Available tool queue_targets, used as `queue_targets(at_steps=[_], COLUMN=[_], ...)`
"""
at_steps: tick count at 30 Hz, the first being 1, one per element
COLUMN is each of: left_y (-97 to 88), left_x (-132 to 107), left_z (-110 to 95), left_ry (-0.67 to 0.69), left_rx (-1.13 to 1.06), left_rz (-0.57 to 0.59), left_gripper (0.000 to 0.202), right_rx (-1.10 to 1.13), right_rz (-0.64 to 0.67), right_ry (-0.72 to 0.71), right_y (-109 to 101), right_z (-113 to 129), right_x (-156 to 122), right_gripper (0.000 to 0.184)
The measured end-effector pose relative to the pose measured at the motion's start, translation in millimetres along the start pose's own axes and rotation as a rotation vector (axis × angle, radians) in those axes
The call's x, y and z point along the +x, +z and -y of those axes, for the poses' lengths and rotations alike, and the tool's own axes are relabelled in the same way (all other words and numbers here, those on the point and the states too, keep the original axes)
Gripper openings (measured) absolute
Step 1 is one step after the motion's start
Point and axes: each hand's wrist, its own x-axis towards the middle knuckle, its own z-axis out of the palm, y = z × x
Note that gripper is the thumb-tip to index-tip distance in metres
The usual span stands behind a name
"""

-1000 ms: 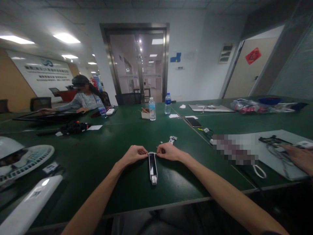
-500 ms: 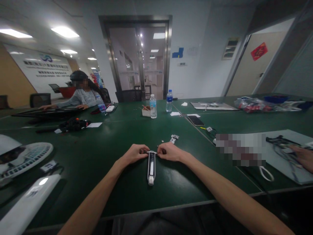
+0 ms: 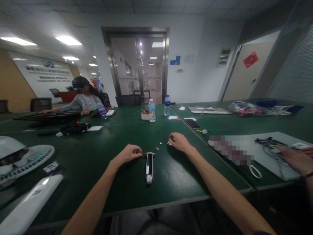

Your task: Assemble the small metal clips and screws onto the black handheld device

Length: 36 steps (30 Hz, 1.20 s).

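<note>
Left hand (image 3: 132, 153) pinching one end of a thin bar (image 3: 144, 153) that crosses the far end of the device (image 3: 149, 167). Device flat on green table (image 3: 182, 181), lengthwise between the forearms. Right hand (image 3: 179, 141) curled at white parts (image 3: 169, 143), grip unclear. Loose rings (image 3: 157, 148) nearby

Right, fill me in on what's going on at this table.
Someone is working with both hands on small hardware. The left hand has its fingertips at one end of a thin metallic-looking rod, which lies across the far end of a long, narrow, white-rimmed device with a dark face. The right hand is at some small silvery pieces; whether it grips one is unclear. Tiny pale rings lie on the green tabletop between the device and the right hand.
</note>
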Motion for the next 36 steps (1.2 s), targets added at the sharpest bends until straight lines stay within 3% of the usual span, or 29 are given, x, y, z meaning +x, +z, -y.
queue_targets(at_steps=[6,15,29,33,36], left_y=[1.1,0.5,13.0,14.0,10.1], left_x=[0,-1,-2,-1,-2], left_z=[-5,-22,-29,-35,-37], left_ry=[0.023,0.044,0.079,0.086,0.082], left_rx=[-0.005,-0.002,0.04,0.052,0.074], left_rz=[0.022,0.037,0.017,0.009,0.012], left_gripper=[0.032,0.03,0.035,0.036,0.036], right_rx=[-0.087,-0.124,-0.095,-0.092,-0.048], right_rz=[0.046,0.104,0.117,0.031,-0.08], right_ry=[0.055,0.031,0.101,0.117,0.032], right_y=[9,12,18,17,13], right_z=[-20,-21,-28,-27,-18], right_x=[2,8,8,10,9], right_gripper=[0.023,0.027,0.024,0.023,0.022])
